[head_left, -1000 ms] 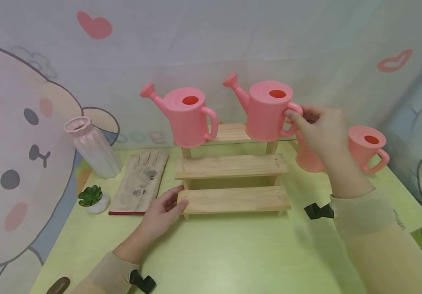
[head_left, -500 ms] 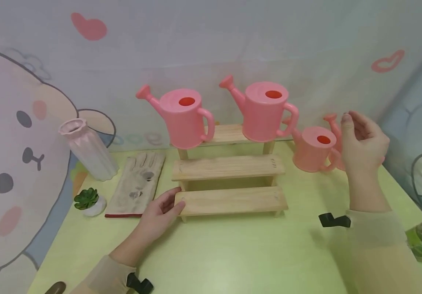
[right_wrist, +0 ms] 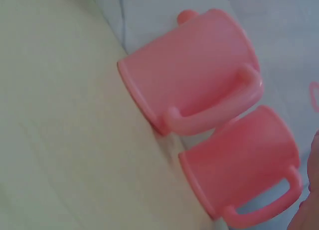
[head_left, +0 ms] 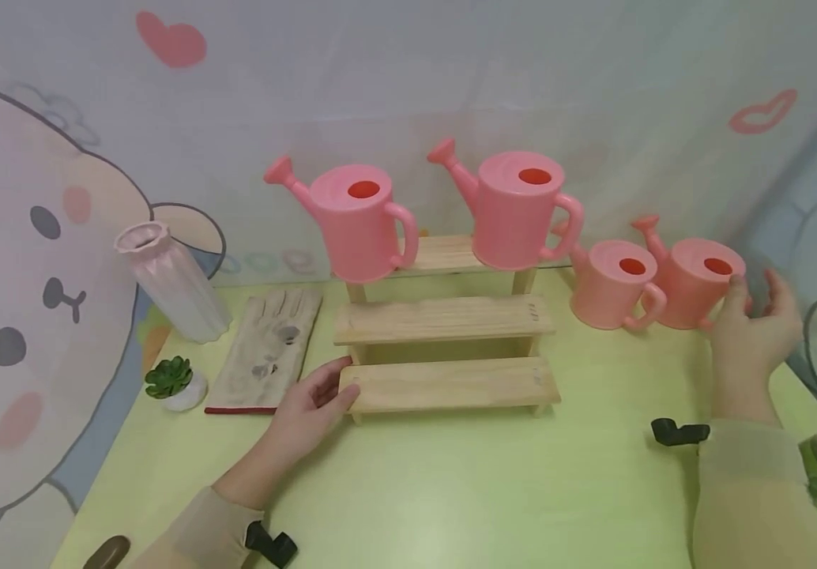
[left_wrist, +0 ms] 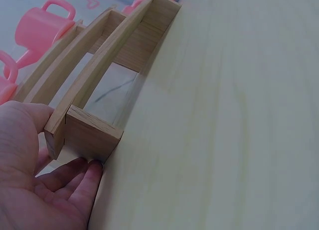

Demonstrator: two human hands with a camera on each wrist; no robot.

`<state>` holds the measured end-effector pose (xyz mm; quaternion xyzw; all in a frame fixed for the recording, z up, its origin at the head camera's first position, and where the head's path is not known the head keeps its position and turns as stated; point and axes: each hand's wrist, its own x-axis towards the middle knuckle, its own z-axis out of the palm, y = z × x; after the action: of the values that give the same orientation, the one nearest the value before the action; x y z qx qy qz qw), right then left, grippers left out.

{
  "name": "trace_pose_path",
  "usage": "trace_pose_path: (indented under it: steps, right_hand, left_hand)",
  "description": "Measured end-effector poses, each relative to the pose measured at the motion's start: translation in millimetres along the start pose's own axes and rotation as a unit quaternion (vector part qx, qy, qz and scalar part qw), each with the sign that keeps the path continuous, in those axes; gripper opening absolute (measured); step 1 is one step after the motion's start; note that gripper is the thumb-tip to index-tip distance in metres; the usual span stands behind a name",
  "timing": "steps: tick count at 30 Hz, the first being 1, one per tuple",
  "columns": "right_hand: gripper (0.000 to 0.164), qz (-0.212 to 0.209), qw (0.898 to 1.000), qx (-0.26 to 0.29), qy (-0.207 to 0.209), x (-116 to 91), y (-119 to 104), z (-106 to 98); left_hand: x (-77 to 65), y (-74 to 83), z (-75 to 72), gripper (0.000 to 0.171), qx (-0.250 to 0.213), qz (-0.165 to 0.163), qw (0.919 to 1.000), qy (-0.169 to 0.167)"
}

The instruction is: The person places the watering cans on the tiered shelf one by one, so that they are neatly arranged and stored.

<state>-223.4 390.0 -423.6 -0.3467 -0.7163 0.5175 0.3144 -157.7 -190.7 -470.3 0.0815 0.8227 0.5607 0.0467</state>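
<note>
The wooden shelf (head_left: pixel 444 320) could shake if the left hand (head_left: pixel 312 411) pulls it, and then the left top can (head_left: pixel 355 229) and right top can (head_left: pixel 515 217), up in the upper middle, might tip off. At the right side, a bump from the right hand (head_left: pixel 757 336) could push the end can (head_left: pixel 693 284) into the next can (head_left: pixel 611 288), just beside it.

The left arm comes from the bottom left; its hand pinches the shelf's low left end, thumb on top, fingers curled below. The right arm reaches up from the bottom right. Its thumb and fingers are spread by the end can's handle (right_wrist: pixel 264 213); I cannot tell if they touch.
</note>
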Motion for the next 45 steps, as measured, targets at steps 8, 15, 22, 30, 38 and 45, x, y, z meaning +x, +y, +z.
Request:
trace_pose_path:
  steps: [8,15,22,30,38,45]
  right_hand:
    - [0.064,0.090,0.991,0.021,-0.093,11.1,19.2,-6.0]
    - [0.057,0.081,0.990,-0.057,-0.097,17.8,30.2,-2.7]
    - [0.061,0.061,0.983,-0.135,-0.109,17.5,25.7,-7.6]
    - [0.063,0.007,0.961,-0.240,-0.138,15.2,13.1,-17.0]
    - [0.061,0.007,0.976,-0.195,-0.097,10.2,-4.0,-18.7]
    - [0.050,-0.010,0.992,-0.124,-0.019,-10.5,-51.5,-30.2]
  left_hand:
    - [-0.5,-3.0,1.3,0.056,-0.009,-0.012,0.9998,-0.011]
    - [-2.7,-1.9,0.9,0.055,-0.011,-0.010,0.9998,-0.010]
    - [-1.8,-2.0,0.5,0.055,-0.014,-0.010,0.9998,-0.012]
    - [0.2,-0.1,-0.8,0.055,-0.013,-0.010,0.9998,-0.014]
    - [0.0,-0.5,-2.1,0.056,0.001,-0.007,0.9999,-0.010]
    - [1.1,2.1,-1.1,0.056,-0.001,0.000,1.0000,-0.009]
